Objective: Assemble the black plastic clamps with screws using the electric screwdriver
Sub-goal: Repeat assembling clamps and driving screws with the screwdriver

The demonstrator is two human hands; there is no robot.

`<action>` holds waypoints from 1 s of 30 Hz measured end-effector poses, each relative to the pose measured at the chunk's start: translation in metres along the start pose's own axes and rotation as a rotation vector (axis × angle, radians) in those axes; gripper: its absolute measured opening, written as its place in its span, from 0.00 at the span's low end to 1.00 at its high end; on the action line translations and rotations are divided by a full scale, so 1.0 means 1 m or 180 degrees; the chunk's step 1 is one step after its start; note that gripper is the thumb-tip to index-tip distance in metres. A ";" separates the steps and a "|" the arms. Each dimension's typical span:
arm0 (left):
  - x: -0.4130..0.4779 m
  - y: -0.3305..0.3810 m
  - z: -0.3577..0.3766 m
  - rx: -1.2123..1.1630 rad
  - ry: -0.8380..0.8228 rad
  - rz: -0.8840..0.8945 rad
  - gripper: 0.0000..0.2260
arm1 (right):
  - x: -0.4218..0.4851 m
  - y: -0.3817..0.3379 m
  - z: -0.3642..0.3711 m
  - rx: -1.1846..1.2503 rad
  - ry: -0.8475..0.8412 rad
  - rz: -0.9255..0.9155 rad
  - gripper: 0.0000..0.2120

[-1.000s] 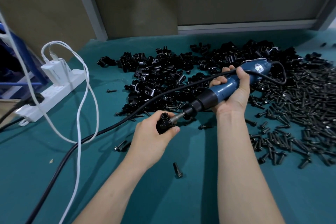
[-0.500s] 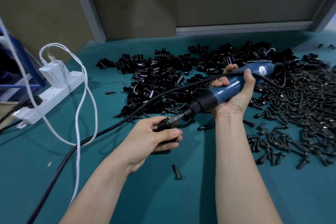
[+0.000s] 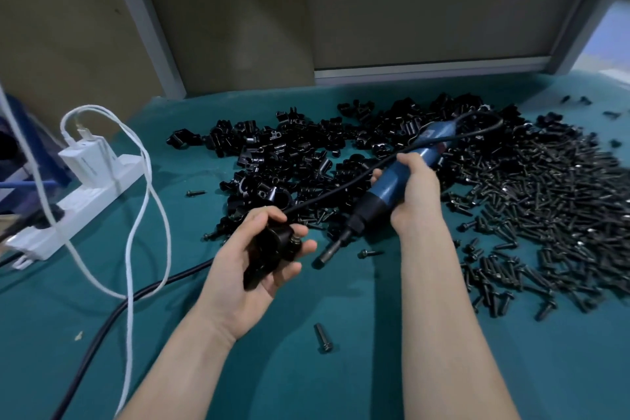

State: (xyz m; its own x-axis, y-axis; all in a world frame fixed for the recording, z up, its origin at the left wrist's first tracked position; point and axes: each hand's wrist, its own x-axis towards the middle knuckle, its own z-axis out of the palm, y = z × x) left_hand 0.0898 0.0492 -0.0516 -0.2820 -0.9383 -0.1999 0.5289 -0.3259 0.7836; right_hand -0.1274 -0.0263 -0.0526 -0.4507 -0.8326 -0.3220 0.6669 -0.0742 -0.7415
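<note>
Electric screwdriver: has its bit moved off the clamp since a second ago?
Yes. The bit of the electric screwdriver has pulled right, clear of the clamp in the left hand, now nearer the loose screw.

The black clamp (image 3: 272,249) sits in your left hand (image 3: 238,280), a screw (image 3: 296,242) poking from its side. The blue screwdriver (image 3: 392,184) in your right hand (image 3: 417,196) tilts down, its tip near the clamp, not touching. A heap of clamps (image 3: 289,153) and a heap of screws (image 3: 545,201) lie behind.
</note>
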 end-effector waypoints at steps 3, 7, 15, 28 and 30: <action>-0.001 0.000 0.000 0.0076 0.0054 0.0105 0.06 | 0.003 0.002 0.003 -0.1170 0.0511 -0.0343 0.15; -0.001 -0.001 -0.001 0.0003 -0.0063 0.0231 0.07 | 0.002 0.002 0.013 -0.2522 0.0921 -0.0638 0.28; 0.003 -0.004 0.000 -0.0358 -0.0319 0.0187 0.16 | -0.046 -0.006 0.025 -0.3254 0.1129 -0.2539 0.24; -0.024 -0.026 0.037 -0.0158 -0.1215 -0.0280 0.27 | -0.139 -0.027 -0.061 -0.3646 -0.1937 -0.2662 0.22; -0.012 -0.035 0.024 -0.0456 -0.1775 -0.0559 0.29 | -0.134 -0.054 -0.079 -0.3564 -0.1529 -0.2848 0.22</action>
State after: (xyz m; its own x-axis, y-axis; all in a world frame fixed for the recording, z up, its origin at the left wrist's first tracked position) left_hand 0.0552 0.0745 -0.0628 -0.7319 -0.6796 0.0499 0.5280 -0.5192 0.6720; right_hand -0.1501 0.1326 -0.0155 -0.0726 -0.8521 0.5182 -0.5972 -0.3790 -0.7069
